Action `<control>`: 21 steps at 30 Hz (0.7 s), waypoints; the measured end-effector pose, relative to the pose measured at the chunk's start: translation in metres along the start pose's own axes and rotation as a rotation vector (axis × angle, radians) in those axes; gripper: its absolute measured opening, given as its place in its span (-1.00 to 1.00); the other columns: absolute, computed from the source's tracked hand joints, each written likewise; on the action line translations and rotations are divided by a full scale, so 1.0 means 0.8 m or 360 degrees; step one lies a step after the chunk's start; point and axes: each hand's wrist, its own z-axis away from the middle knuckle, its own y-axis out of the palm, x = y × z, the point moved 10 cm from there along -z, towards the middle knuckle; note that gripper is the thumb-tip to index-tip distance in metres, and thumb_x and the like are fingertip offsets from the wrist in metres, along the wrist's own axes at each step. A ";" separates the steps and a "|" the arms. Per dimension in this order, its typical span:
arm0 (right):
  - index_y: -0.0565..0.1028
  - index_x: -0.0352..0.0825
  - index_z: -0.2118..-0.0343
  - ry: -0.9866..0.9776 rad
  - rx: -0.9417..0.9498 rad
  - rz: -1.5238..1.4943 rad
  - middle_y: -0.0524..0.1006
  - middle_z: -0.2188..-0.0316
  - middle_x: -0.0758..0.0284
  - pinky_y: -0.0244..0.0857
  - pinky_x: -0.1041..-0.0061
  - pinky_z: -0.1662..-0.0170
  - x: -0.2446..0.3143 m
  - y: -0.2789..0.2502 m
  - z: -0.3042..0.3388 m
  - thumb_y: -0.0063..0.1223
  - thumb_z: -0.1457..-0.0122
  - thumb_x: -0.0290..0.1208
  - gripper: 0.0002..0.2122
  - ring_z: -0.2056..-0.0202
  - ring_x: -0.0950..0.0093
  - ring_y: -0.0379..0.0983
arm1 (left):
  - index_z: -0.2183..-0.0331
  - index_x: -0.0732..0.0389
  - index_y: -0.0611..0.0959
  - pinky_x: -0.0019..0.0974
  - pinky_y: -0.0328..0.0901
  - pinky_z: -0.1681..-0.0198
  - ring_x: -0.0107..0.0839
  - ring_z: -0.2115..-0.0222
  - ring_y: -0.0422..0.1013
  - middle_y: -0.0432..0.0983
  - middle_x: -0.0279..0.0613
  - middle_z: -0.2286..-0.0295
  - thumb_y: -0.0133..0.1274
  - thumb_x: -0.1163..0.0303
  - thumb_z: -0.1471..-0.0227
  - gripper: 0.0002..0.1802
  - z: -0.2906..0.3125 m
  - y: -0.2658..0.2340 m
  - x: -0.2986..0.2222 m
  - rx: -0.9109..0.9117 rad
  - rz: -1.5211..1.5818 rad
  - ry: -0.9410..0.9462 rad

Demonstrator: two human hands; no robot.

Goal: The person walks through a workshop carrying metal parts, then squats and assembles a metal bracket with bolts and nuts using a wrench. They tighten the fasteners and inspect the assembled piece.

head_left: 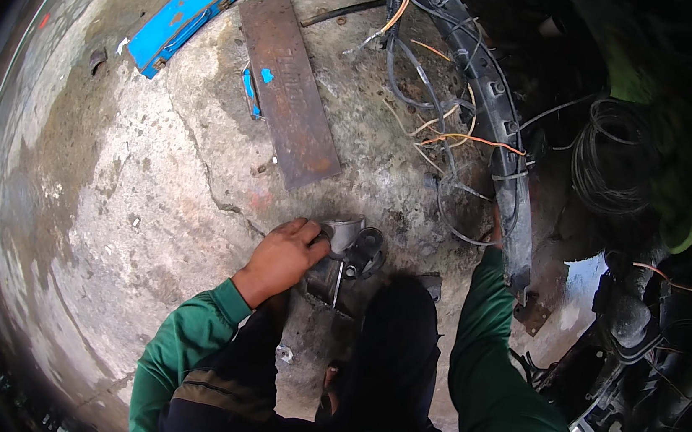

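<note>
My left hand (284, 257) is closed, its fingers curled against the edge of a grey metal part (345, 234) low over the concrete, in front of my knees. Right beside that part is a black piece with round holes (366, 250), and a thin bright metal rod (338, 285) stands out below it. My right arm reaches forward to a long black metal beam (494, 88). Only a sliver of my right hand (496, 229) shows at the beam's edge; its fingers are hidden behind the beam and cables.
Loose cables with orange and pale wires (455, 136) hang along the beam. A rusty metal plate (290, 92) and a blue metal box (179, 23) lie farther off on the floor. To the right are a coil of wire (614, 156) and dark machine parts (630, 318).
</note>
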 end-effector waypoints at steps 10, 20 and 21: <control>0.50 -0.39 -0.01 0.0186 -0.0053 0.0957 0.55 0.17 0.28 0.36 0.47 0.37 -0.082 0.039 0.230 0.02 -0.38 -0.39 -0.77 0.44 0.43 0.44 | 0.26 0.18 0.59 -0.07 0.44 0.08 -0.01 0.16 0.51 0.49 -0.06 0.23 0.10 0.40 0.04 -0.78 0.003 0.016 0.021 0.0038 0.0166 -0.0296; 0.61 -0.30 0.13 -0.0602 0.0441 0.2905 0.58 0.53 0.18 0.39 0.30 0.30 -0.035 0.173 0.334 0.16 -0.30 -0.28 -0.79 0.44 0.28 0.59 | 0.25 0.14 0.60 -0.11 0.43 0.01 -0.10 0.06 0.45 0.47 -0.18 0.19 0.04 0.47 0.01 -0.79 0.001 0.003 -0.013 -0.0150 -0.0050 0.0304; 0.58 -0.29 0.23 -0.0423 0.0474 0.2978 0.58 0.53 0.17 0.39 0.25 0.27 -0.045 0.184 0.343 0.17 -0.27 -0.31 -0.84 0.41 0.14 0.58 | 0.23 0.14 0.60 -0.10 0.43 0.00 -0.11 0.05 0.44 0.47 -0.19 0.18 0.05 0.47 0.00 -0.78 0.003 0.002 -0.012 -0.0127 -0.0050 0.0317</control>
